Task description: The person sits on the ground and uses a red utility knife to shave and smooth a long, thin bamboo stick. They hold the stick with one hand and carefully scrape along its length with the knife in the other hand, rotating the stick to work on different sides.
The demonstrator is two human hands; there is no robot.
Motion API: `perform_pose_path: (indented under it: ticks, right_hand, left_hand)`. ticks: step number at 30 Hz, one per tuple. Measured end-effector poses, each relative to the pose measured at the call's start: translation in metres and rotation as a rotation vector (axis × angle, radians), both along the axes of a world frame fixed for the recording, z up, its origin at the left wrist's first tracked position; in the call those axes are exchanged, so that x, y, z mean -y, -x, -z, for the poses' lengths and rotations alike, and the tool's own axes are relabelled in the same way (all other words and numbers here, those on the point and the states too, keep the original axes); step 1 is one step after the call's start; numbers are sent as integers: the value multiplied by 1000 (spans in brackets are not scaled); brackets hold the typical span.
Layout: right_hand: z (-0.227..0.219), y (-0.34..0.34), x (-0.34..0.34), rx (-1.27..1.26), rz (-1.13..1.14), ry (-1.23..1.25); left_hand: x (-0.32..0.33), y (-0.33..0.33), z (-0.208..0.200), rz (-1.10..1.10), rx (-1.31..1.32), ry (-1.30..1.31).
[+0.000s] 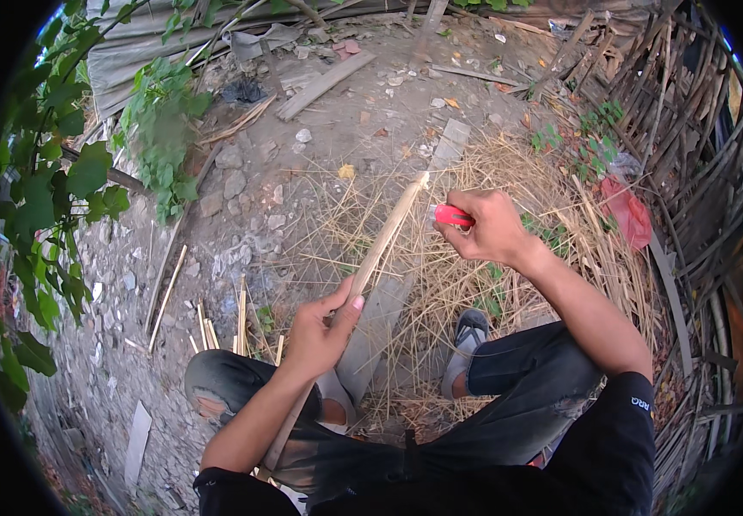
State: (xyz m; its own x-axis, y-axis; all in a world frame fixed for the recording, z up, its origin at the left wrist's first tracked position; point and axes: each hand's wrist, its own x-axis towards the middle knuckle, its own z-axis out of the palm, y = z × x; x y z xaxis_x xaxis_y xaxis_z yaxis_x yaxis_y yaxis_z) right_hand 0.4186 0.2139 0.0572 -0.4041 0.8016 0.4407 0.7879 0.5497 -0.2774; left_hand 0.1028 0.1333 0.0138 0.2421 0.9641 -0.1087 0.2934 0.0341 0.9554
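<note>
My left hand (324, 331) is closed around a long pale wooden stick (388, 232). The stick slants from beside my left leg up to a light, freshly cut tip. Its lower part passes behind my left forearm. In my right hand (493, 225) is a red-handled cutter knife (455, 215), gripped just right of the stick's upper part. A short bit of blade seems to point toward the stick, with a small gap between them. Below the stick, a flat grey board (377, 331) lies between my feet.
Thin straw-like shavings (517, 189) cover the ground ahead and to the right. Several pale split sticks (241, 318) stand by my left knee. A stacked-branch fence (689, 112) borders the right, near a red plastic bag (625, 211). Leafy vines (45, 206) hang at left; stones (234, 183) litter the dirt.
</note>
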Motion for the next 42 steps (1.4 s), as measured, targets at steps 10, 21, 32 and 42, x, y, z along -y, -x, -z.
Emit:
perform_pose_path:
  ticks: [10,21,32,42]
  right_hand:
    - [-11,1,-6,-61,-48,-111]
    - [18,-17,-21,-107,-137,-102]
    - [13,-6,-25,-440,206,63]
    - [-3,-53,-18,-353,480,337]
  left_hand:
    - [5,-4,-9,82,-67,95]
    - [6,-9,17,136,-10,-135]
    - [11,-20,10,85,-177,-285]
    - [8,-3,14,3,-207,-302]
